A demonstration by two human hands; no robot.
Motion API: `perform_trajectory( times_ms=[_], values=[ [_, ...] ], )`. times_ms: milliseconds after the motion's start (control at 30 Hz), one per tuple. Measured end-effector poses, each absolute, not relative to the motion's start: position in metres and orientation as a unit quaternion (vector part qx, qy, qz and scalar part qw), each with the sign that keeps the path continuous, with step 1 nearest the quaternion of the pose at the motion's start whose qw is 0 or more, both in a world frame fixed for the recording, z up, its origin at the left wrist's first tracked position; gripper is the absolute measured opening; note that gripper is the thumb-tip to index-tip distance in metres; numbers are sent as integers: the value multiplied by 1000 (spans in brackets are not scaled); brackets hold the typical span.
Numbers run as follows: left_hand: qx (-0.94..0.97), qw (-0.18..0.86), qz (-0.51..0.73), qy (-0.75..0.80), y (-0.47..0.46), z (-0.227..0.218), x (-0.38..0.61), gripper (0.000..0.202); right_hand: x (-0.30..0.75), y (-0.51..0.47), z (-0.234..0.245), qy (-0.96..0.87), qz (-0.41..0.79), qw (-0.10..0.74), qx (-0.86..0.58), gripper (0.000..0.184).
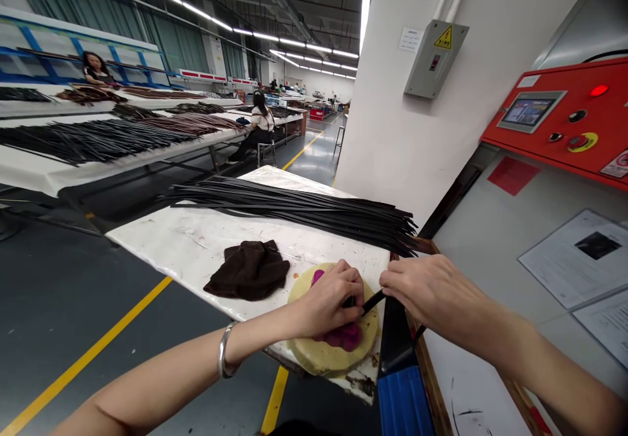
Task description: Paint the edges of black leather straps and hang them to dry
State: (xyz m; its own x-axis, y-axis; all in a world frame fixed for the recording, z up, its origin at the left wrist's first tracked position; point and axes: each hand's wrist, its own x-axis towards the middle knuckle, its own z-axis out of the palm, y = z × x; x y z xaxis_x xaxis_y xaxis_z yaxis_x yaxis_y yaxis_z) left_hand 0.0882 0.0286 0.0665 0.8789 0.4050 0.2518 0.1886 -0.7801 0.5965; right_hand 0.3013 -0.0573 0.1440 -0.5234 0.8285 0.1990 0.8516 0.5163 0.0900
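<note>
My left hand (pixel 330 302) is closed, pressing down on a magenta cloth (pixel 343 335) that lies on a round yellowish pad (pixel 324 355) at the near edge of the white table (pixel 196 239). A thin black strap (pixel 373 302) runs between my two hands. My right hand (pixel 426 290) is closed too, pinching the strap's right part beside the pad. Just beyond my hands, a pile of several long black straps (pixel 294 208) lies across the table.
A dark brown cloth (pixel 249 270) lies left of the pad. A red control panel (pixel 559 118) with a screen and buttons stands at the right above a grey surface with paper sheets (pixel 581 256). People sit at long tables (pixel 88 141) with straps, far left.
</note>
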Motion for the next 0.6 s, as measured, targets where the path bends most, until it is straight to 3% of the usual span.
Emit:
perform_trajectory(
  times_ms=[67, 167, 233, 333, 400, 500, 600],
  values=[
    [880, 403, 191, 162, 38, 73, 91, 5, 312, -60, 149, -860, -49, 92, -499, 6],
    [759, 619, 130, 158, 56, 85, 90, 6, 324, -66, 140, -862, -1, 191, -469, 14],
    [694, 697, 83, 163, 64, 93, 87, 5, 324, -70, 123, -862, -20, 264, -433, 14],
    [690, 699, 33, 186, 71, 104, 79, 7, 312, -75, 92, -844, -45, 347, -407, 26],
    [721, 659, 30, 212, 74, 111, 72, 19, 302, -77, 75, -821, -19, 389, -417, 30],
    [749, 575, 142, 296, 81, 120, 58, 44, 289, -78, 56, -776, 36, 434, -456, 26],
    [710, 512, 292, 385, 85, 117, 41, 54, 280, -77, 44, -739, 90, 448, -495, 16]
  ],
)
